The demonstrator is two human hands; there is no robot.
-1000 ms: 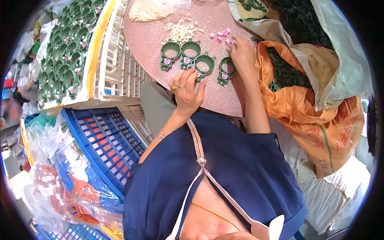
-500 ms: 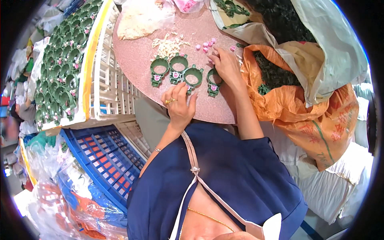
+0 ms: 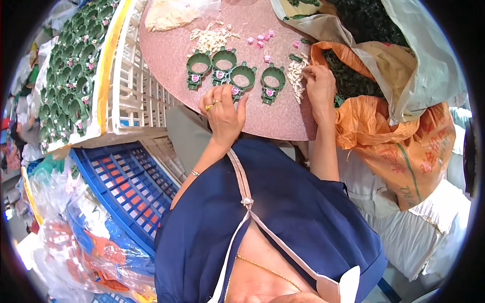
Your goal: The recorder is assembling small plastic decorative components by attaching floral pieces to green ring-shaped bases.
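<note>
Several green plastic ring-shaped pieces with pink-and-white fronts lie on the pink table. My left hand (image 3: 223, 115), with rings on a finger, is at the lower end of the third green ring piece (image 3: 243, 72); its curled fingers and thumb hold that end. One green ring piece (image 3: 273, 74) lies apart to its right, and two more, including the leftmost green ring piece (image 3: 189, 67), lie to its left. My right hand (image 3: 321, 88) is at the right edge of a pile of small cream sticks (image 3: 295, 81), fingertips pinched together; what is between them is hidden.
Small pink pieces (image 3: 260, 37) and a second heap of cream sticks (image 3: 209, 40) lie farther back on the table (image 3: 275, 123). Orange and pale sacks (image 3: 394, 136) of dark green parts stand at right. At left are a white crate (image 3: 136, 96), a tray of green rings and a blue basket (image 3: 121, 187).
My right hand has moved from beside the rightmost green ring piece to the cream sticks at the right, uncovering that piece. My left hand stays by the third ring piece. The view has shifted slightly.
</note>
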